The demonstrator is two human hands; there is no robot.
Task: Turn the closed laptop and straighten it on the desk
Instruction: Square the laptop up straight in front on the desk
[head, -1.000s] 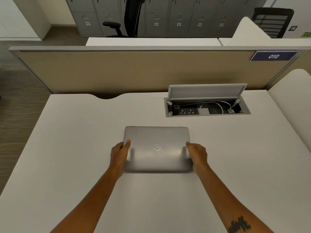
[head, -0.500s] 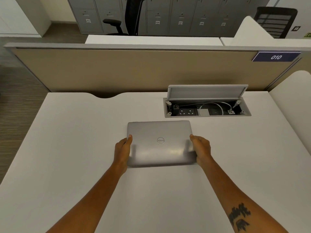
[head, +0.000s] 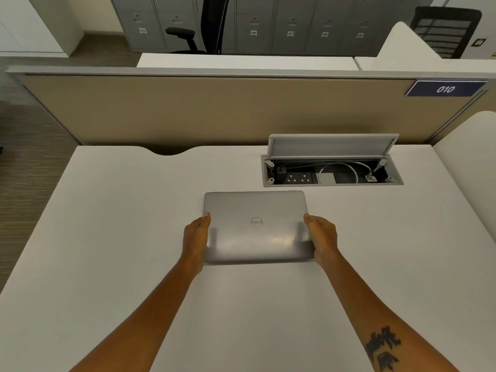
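Observation:
A closed silver laptop (head: pixel 255 208) lies flat in the middle of the white desk (head: pixel 120 224), its edges roughly parallel to the desk's back edge and its round logo upside down to me. My left hand (head: pixel 196 237) grips its left edge, thumb on the lid. Its right edge is held the same way by my right hand (head: pixel 322 237). The fingers under the edges are hidden.
Just behind the laptop, an open cable box (head: pixel 332 173) with sockets and a white cable is sunk into the desk, its lid (head: pixel 332 145) tilted up. A beige partition (head: pixel 214 108) closes the back. A white side panel (head: pixel 472 162) rises at the right.
Both hands have slid the laptop away from me, toward the cable box. Its far edge now lies close to the box's front rim.

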